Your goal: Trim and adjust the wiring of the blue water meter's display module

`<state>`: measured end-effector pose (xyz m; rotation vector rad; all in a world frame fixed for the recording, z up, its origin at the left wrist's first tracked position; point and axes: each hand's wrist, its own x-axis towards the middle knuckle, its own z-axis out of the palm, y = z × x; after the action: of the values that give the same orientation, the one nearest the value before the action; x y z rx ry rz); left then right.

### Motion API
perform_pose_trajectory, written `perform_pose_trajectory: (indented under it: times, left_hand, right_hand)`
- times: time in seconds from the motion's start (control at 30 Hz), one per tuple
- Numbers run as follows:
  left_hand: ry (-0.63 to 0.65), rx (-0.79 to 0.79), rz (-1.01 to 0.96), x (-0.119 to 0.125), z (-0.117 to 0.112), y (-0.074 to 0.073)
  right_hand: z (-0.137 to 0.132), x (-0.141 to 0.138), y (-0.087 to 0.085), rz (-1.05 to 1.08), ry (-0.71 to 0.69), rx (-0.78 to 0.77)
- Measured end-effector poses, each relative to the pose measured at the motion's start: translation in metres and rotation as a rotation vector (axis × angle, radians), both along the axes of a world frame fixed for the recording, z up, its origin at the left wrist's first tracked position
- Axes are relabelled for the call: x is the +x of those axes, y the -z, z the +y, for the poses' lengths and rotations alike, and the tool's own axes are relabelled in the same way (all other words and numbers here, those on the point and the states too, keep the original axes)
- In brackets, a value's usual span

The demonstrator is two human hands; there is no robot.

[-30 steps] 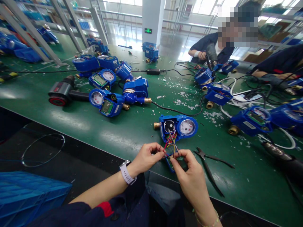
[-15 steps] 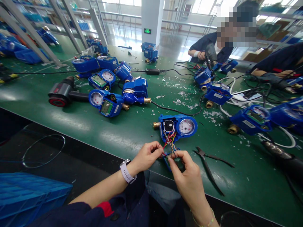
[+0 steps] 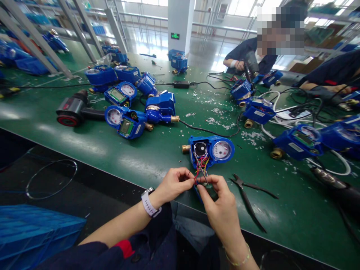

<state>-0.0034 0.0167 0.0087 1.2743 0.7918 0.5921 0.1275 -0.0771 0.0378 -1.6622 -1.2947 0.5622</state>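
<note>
Coloured wires [image 3: 201,168] run from the opened blue meter [image 3: 211,150], near the near edge of the green table [image 3: 112,146], down to a small blue part [image 3: 197,190] at your fingertips. Your left hand [image 3: 173,183] and right hand [image 3: 222,210] each pinch the wire ends, fingers closed narrow. Step in hand, seemingly: sorting or joining leads. The next move calls for fine, steady pinches; pliers [image 3: 247,198] lie just right.
</note>
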Motion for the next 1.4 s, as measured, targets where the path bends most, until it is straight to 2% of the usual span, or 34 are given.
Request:
perform_pose_trajectory:
  times: [0.17, 0.33, 0.4, 0.47, 0.67, 1.0, 1.07, 1.2, 1.4]
  left_hand:
    - [-0.045, 0.141, 0.056, 0.002, -0.004, -0.008]
    - [-0.022, 0.288, 0.112, 0.002, -0.006, -0.017]
    - [-0.011, 0.301, 0.101, 0.002, -0.007, -0.019]
    - [0.007, 0.251, 0.062, 0.003, -0.008, -0.017]
    - [0.057, -0.048, -0.109, 0.007, -0.009, -0.007]
    - [-0.007, -0.358, -0.286, 0.012, -0.013, -0.001]
    - [0.004, -0.33, -0.277, 0.011, -0.012, -0.002]
    - [0.017, -0.172, -0.219, 0.006, -0.008, -0.007]
    - [0.019, -0.058, -0.175, 0.004, -0.008, -0.006]
  right_hand:
    - [0.0, 0.0, 0.003, 0.004, 0.01, -0.026]
    - [0.0, 0.0, 0.003, -0.027, 0.047, -0.023]
    - [0.001, -0.001, 0.003, -0.051, 0.057, -0.026]
    - [0.001, -0.002, 0.003, -0.067, 0.067, -0.026]
    - [0.0, 0.0, 0.007, 0.031, 0.074, -0.036]
    - [0.002, 0.0, 0.004, 0.057, 0.073, 0.043]
    - [0.003, 0.001, 0.003, 0.058, 0.078, 0.056]
    - [0.001, 0.001, 0.004, 0.046, 0.088, 0.102]
    - [-0.006, -0.006, 0.009, 0.019, 0.095, 0.255]
